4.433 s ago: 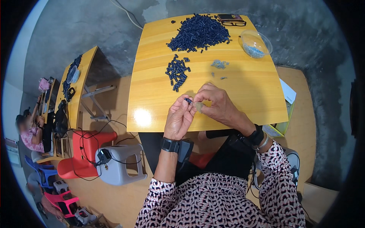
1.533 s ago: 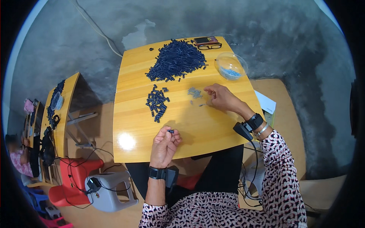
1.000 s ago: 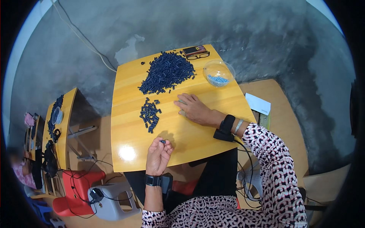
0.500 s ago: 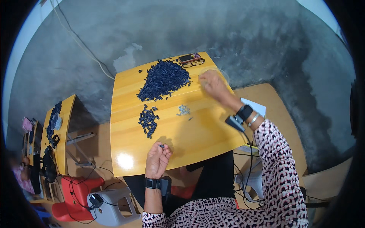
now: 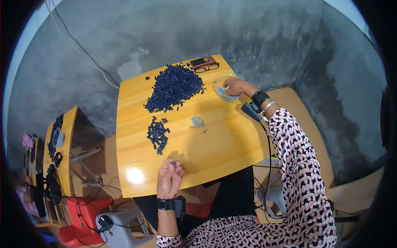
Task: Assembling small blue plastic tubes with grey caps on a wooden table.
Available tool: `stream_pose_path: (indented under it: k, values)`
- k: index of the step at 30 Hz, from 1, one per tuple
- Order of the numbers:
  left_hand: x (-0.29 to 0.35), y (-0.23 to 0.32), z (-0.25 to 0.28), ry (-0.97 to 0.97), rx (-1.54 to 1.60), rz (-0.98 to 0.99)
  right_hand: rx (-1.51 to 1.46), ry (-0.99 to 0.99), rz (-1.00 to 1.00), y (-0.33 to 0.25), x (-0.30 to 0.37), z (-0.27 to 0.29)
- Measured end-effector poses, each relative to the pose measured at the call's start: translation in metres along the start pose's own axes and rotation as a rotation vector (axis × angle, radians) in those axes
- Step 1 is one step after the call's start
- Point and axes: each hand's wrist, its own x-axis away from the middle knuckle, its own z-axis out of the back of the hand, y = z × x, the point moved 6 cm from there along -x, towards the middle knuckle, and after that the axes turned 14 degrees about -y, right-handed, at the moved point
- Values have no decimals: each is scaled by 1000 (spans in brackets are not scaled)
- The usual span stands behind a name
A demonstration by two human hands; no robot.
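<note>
Near the table's front edge, my left hand (image 5: 170,181) is closed, pinching a small dark cylindrical piece (image 5: 173,163) between thumb and fingertips. My right hand (image 5: 239,86) reaches into a clear round bowl (image 5: 216,87) at the far right, its fingers drawn together. Small grey-blue pieces (image 5: 223,91) lie in that bowl; what the fingers hold there, if anything, is hidden. Beyond my left hand lies a small group of dark cylindrical pieces (image 5: 157,134). To its right sits a little heap of thin silvery pieces (image 5: 197,121), with a single one (image 5: 204,131) apart.
A large heap of dark pieces (image 5: 175,87) covers the far part of the yellow table (image 5: 136,159). Eyeglasses (image 5: 206,67) and a phone with buttons (image 5: 202,61) lie behind it. At left stand another table (image 5: 70,144), a red chair (image 5: 80,215) and a grey stool (image 5: 122,231), among cables.
My right hand has dipped into the clear bowl from just above its near side. My left hand keeps its pinch on the dark piece, and the whole view has shifted slightly.
</note>
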Motion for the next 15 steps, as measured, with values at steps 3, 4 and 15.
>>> stream_pose_path:
  k: [3, 4, 15]
  values:
    - [0, 0, -1, 9, 8, 4, 54, 146, 12, 11, -13, -11]
    - [0, 0, -1, 12, 8, 3, 53, 143, 13, 13, -17, -15]
    - [2, 0, 1, 37, -37, 17, -135, 196, 142, 20, -25, -7]
